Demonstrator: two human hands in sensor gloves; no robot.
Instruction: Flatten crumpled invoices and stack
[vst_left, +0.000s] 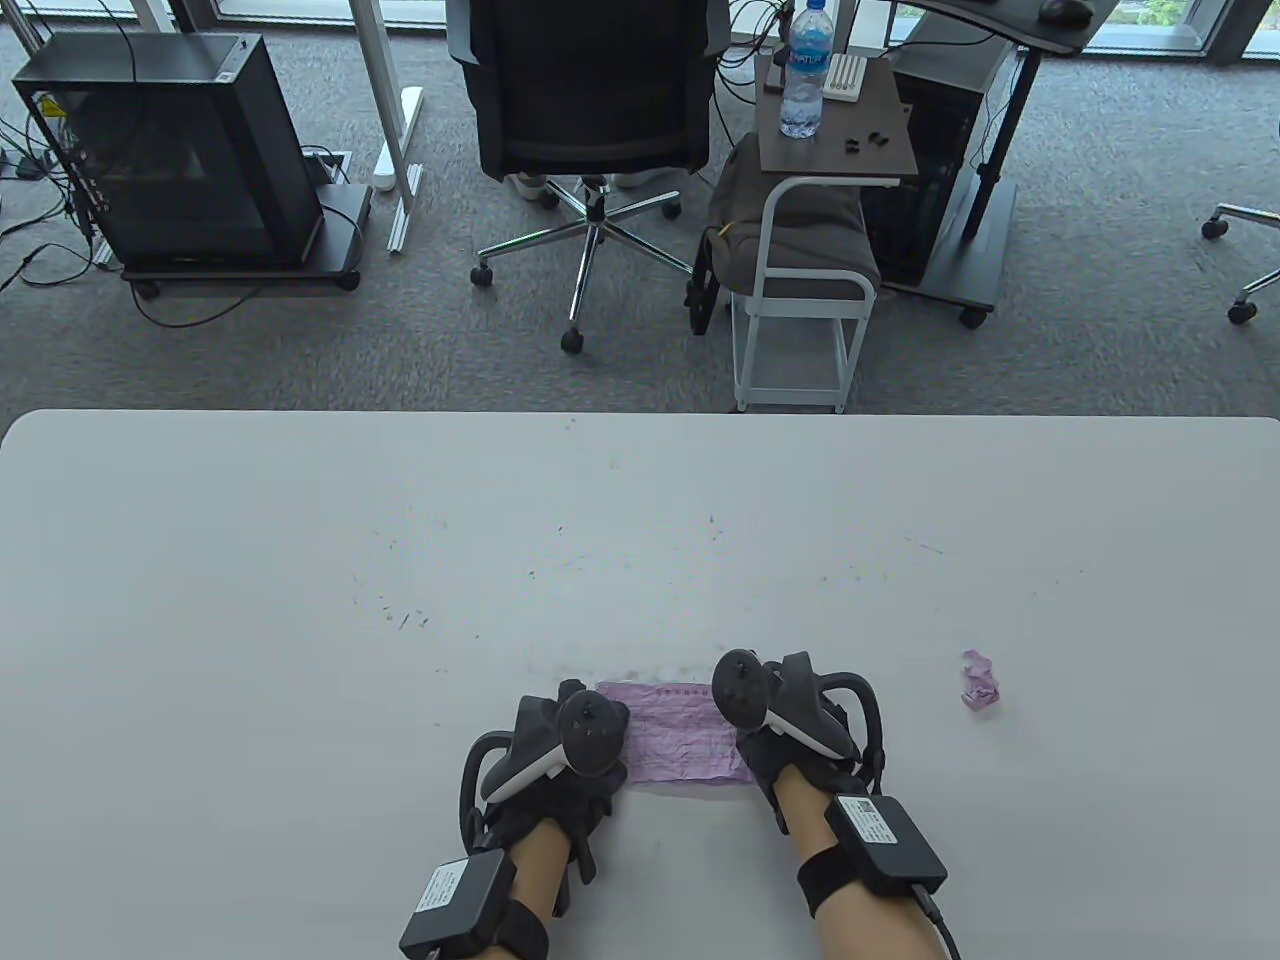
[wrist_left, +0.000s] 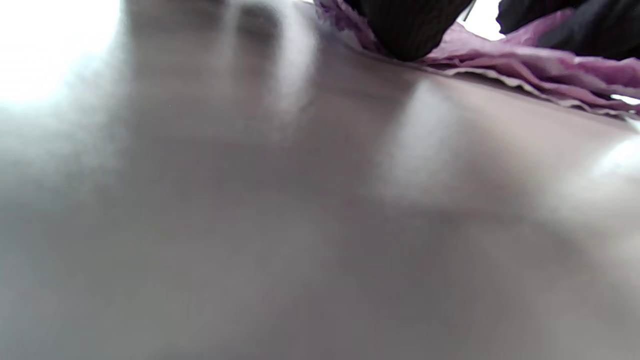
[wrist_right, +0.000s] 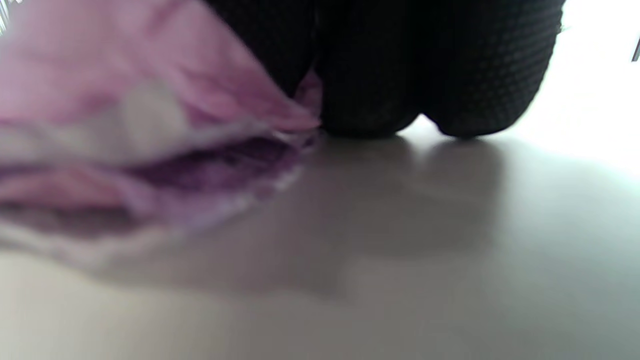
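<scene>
Purple invoice (vst_left: 682, 730) under two hands; one crumpled invoice (vst_left: 981, 681) apart.

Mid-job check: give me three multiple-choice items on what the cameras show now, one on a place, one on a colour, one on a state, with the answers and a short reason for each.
1. Where does the small crumpled paper ball lie, from the person's side?
A. Right of both hands
B. Between the hands
C. Left of both hands

2. What colour is the wrinkled paper invoice sheet between the hands?
A. Yellow
B. Purple-pink
C. Green

3. What state is that sheet in?
A. Balled up tight
B. Spread out on the white table
C. Lifted clear of the table

Answers:
1 A: the ball sits alone beyond the right hand.
2 B: the table and both wrist views show that tint.
3 B: it lies opened, still creased, with the left hand on one end and the right hand on the other.
</scene>
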